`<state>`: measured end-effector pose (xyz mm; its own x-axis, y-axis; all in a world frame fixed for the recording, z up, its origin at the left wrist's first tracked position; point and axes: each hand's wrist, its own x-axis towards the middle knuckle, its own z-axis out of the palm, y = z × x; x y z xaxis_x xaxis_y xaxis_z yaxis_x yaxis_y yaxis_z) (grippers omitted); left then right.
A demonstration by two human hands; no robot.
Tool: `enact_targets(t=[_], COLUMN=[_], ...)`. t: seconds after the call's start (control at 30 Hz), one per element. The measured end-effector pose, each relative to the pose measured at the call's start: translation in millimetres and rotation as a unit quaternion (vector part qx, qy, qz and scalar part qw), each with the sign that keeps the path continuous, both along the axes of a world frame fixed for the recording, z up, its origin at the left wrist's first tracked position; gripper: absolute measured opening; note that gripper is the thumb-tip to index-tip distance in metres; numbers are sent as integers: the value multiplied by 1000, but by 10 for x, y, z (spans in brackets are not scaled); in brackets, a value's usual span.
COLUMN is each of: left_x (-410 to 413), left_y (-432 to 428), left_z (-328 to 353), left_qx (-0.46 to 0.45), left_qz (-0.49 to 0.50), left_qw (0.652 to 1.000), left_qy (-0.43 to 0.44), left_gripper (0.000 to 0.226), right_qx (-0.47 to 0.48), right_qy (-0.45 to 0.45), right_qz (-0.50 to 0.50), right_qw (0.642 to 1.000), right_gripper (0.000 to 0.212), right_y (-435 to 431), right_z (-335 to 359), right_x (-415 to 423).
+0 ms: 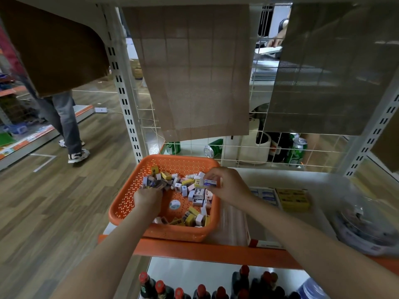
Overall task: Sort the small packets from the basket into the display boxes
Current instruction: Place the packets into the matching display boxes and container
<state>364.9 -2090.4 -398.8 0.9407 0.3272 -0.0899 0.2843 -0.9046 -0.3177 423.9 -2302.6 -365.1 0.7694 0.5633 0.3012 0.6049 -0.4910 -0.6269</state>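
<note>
An orange perforated basket (125,203) stands on the shelf, holding several small white, yellow and brown packets (195,196). My left hand (148,198) reaches into the basket's left side, fingers curled over a cluster of brown packets (158,184). Over the basket's right rim, my right hand (228,186) pinches a small stack of white packets with blue print (209,182). To the right on the shelf lie two display boxes: one with white-blue packets (264,194) and one with yellow packets (293,198).
A wire grid (237,147) backs the shelf, with green cans and a white jug behind it. A clear plastic container (367,223) sits at the far right. Red-capped bottles (200,292) stand on the shelf below. A person's legs (67,126) are in the aisle at left.
</note>
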Motion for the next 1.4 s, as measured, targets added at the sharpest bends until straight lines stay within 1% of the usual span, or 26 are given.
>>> enact_targets(t=[0.03, 0.1, 0.2, 0.27, 0.33, 0.43, 0.47, 0.57, 0.63, 0.7, 0.77, 0.87, 1.03, 1.23, 1.4], left_x=[2, 4, 34, 59, 82, 120, 140, 212, 252, 278, 302, 335, 380, 436, 458], left_y=[-8, -35, -135, -290, -484, -771, -859, -1100, -1237, -1345, -1428, -1530, -1651, -1694, -1691], left_z=[2, 18, 110, 237, 362, 477, 495, 519, 492, 452, 422, 384, 292, 249, 225], left_qx=[1, -14, -77, -105, -116, -98, -116, -201, -236, -253, -259, -266, -264, -267, -264], left_qz=[-9, -30, -72, -112, -174, -262, -279, -302, -317, -326, -329, -329, -330, -342, -348], left_qw=[1000, 999, 988, 979, 965, 938, 930, 910, 899, 894, 894, 894, 897, 894, 893], left_qy=[0, -31, -115, -130, -158, -204, -211, -199, -186, -172, -159, -146, -130, -115, -110], left_gripper=[28, 23, 17, 20, 25, 28, 29, 29, 25, 22, 23, 27, 27, 25, 26], right_qx=[-2, -1, 1, -5, -19, -58, -70, -97, -119, -139, -171, -245, -313, -373, -387], right_qy=[-6, -12, -17, -14, -11, -12, -13, -6, 0, 25, 32, -7, -57, -120, -135], right_qz=[-6, -21, -53, -87, -125, -168, -175, -190, -184, -160, -143, -134, -117, -89, -91], right_qw=[1000, 1000, 998, 996, 992, 984, 982, 977, 976, 977, 974, 960, 941, 916, 908], right_gripper=[19, 19, 20, 19, 17, 17, 18, 20, 22, 24, 22, 17, 18, 27, 27], right_y=[-40, -155, -389, -556, -727, -977, -1048, -1216, -1302, -1366, -1419, -1445, -1425, -1411, -1398], right_z=[20, 44, 32, 6, -26, -54, -51, -19, -8, -16, -47, -91, -98, -91, -110], right_x=[14, 43, 92, 126, 142, 145, 142, 120, 98, 67, 25, -54, -164, -242, -275])
